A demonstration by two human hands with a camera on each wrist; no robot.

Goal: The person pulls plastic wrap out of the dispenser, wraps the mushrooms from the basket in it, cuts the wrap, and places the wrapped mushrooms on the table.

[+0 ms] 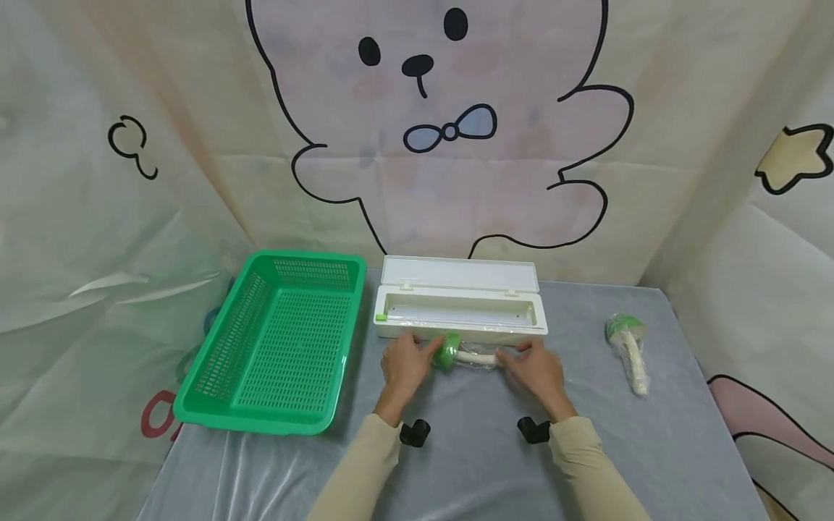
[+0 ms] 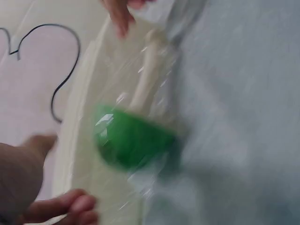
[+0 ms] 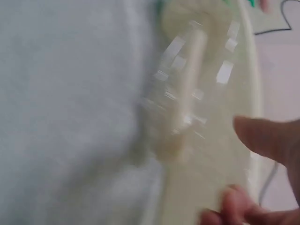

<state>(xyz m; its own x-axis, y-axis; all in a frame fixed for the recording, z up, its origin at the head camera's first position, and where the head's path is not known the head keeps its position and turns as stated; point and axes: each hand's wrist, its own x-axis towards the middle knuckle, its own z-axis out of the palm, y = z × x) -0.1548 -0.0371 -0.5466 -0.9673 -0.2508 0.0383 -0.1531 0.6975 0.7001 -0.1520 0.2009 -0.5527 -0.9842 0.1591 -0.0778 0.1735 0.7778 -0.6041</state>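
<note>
A toy mushroom (image 1: 476,357) with a green cap and pale stem lies sideways along the front of a white film-dispenser box (image 1: 462,334), in loose clear wrap. At its cap end is my left hand (image 1: 403,364), thumb and fingers apart. My right hand (image 1: 538,370) is by the stem end. In the left wrist view, the green cap (image 2: 133,140) is sharpest, and the left fingers (image 2: 79,206) appear beside it, not round it. In the right wrist view, a gap shows between the right thumb (image 3: 258,136) and the fingers, with the stem (image 3: 190,79) to one side.
The box's lid (image 1: 459,273) is raised at the back. A green perforated basket (image 1: 348,347) stands left of the box. Another wrapped mushroom (image 1: 628,351) lies on the grey tablecloth (image 1: 664,441) at the right. A printed curtain (image 1: 521,181) hangs behind.
</note>
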